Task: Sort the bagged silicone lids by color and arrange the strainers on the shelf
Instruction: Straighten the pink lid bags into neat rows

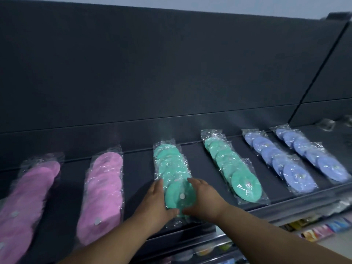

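Bagged silicone lids lie in rows on a dark shelf (194, 155). Two pink rows (103, 187) are at the left, two green rows in the middle, two blue rows (282, 161) at the right. My left hand (155, 202) and my right hand (206, 201) flank the front end of the left green row (175, 178). Their fingers lie along its sides and both thumbs touch the front green lid's near edge. No strainers are in view.
The second green row (234, 168) lies just right of my right hand. A dark back panel (152, 73) rises behind the shelf. Clear plastic items (327, 124) sit at the far right back. Lower shelves with colourful packaged goods (323, 229) show at bottom right.
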